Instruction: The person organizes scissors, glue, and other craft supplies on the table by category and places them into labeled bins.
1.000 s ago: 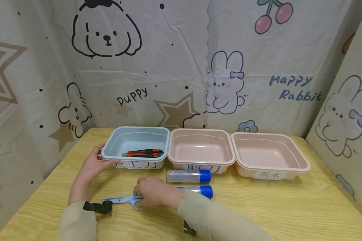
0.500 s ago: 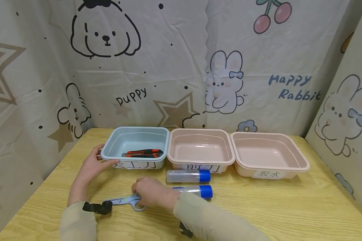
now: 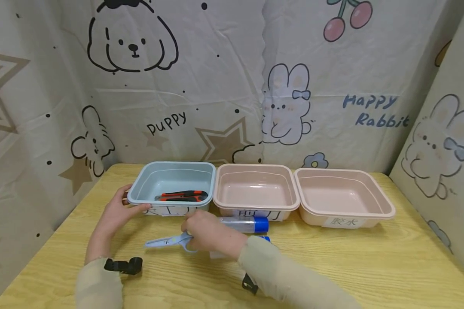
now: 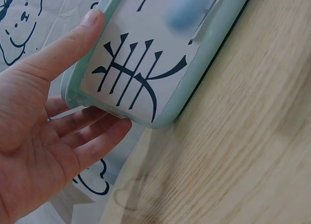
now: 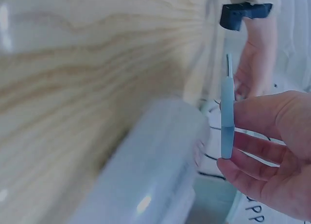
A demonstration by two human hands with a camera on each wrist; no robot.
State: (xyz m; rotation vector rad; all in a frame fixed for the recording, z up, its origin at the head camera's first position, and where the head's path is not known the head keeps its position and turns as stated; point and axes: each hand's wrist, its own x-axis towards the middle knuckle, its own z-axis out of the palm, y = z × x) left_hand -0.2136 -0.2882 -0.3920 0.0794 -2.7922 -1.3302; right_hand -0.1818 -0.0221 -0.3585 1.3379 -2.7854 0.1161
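My right hand (image 3: 206, 229) pinches light blue scissors (image 3: 168, 241) by the handles, their blades pointing left. In the right wrist view the scissors (image 5: 227, 117) appear edge-on between thumb and fingertips, raised off the table. My left hand (image 3: 116, 214) holds the near left corner of a light blue bin (image 3: 172, 165), thumb at the front rim and fingers at its end wall, as the left wrist view shows with the hand (image 4: 58, 112) close up. Orange and black utility knives (image 3: 183, 196) lie inside that bin.
Two pink bins, one in the middle (image 3: 256, 168) and one on the right (image 3: 346, 174), stand beside the blue one with paper labels in front. A blue-capped clear glue bottle (image 3: 243, 224) lies before the middle bin; a second (image 3: 218, 255) is partly hidden by my right forearm.
My right hand has lifted the scissors off the table and carried them up and to the right, toward the bins. The left hand stays at the blue bin.
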